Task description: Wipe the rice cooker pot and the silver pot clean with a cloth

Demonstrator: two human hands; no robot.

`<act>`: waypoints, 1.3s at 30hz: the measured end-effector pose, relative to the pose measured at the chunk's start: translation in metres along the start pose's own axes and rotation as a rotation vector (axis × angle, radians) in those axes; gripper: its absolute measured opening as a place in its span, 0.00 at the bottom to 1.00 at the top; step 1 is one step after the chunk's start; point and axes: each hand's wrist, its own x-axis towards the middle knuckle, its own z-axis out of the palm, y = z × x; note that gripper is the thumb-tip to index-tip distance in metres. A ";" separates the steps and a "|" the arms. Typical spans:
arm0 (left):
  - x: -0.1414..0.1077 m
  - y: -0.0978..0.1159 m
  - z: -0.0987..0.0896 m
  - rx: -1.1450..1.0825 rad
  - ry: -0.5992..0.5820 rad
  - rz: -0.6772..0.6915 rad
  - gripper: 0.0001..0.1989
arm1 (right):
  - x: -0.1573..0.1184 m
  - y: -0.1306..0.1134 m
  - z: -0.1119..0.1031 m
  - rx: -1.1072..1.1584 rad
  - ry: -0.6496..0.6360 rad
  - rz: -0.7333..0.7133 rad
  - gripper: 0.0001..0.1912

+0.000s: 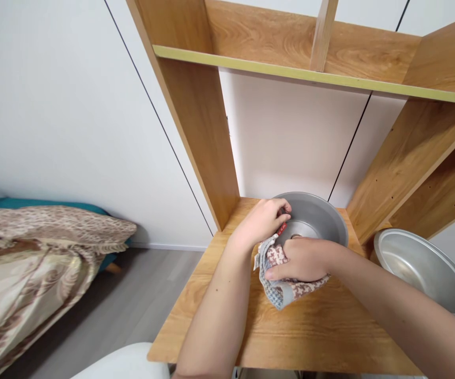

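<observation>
A grey metal pot (322, 213) stands on the wooden desk (290, 337), close to the wall. At its left rim is my left hand (266, 218), fingers curled round the edge beside a small red label. My right hand (306, 258) grips a patterned cloth (277, 292) in brown, white and blue at the near side of the pot. The cloth hangs in folds below the fingers, over the desk. Part of the pot's near rim is hidden behind my right hand and the cloth.
A second metal basin (421, 268) sits at the right, beyond the shelf's upright. A wooden shelf frame (204, 137) rises round the pot. A white chair (127, 363) is at the bottom left, a covered sofa (33, 284) farther left.
</observation>
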 end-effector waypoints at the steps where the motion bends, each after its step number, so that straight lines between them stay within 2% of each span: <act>1: 0.000 0.000 0.000 -0.006 0.004 -0.005 0.07 | 0.000 0.000 0.000 0.000 -0.002 0.003 0.28; 8: 0.004 -0.008 0.005 -0.007 0.053 -0.010 0.08 | -0.007 -0.005 0.006 -0.062 0.078 0.022 0.28; 11: 0.004 -0.008 0.008 0.076 0.142 -0.008 0.16 | -0.007 -0.004 0.006 -0.058 0.052 0.027 0.30; 14: 0.002 -0.002 0.009 0.199 0.199 -0.153 0.25 | -0.004 -0.001 0.002 -0.047 -0.001 0.038 0.34; 17: -0.001 0.009 0.007 0.325 0.115 -0.388 0.20 | -0.003 -0.002 0.000 -0.054 -0.025 0.045 0.36; 20: -0.001 0.018 0.001 0.430 0.047 -0.457 0.21 | -0.005 -0.005 0.003 -0.086 0.003 0.042 0.34; 24: 0.000 0.024 -0.004 0.468 0.024 -0.469 0.22 | -0.008 -0.009 0.006 -0.139 0.043 0.025 0.31; 30: 0.003 0.021 -0.003 0.460 0.007 -0.421 0.20 | -0.006 -0.006 0.002 -0.162 -0.042 -0.035 0.29; 36: 0.006 0.021 -0.003 0.447 -0.004 -0.412 0.22 | -0.009 -0.006 0.006 -0.191 0.009 0.018 0.34; 39: 0.006 0.021 -0.004 0.455 -0.005 -0.407 0.21 | -0.011 -0.003 0.005 -0.176 -0.020 0.017 0.35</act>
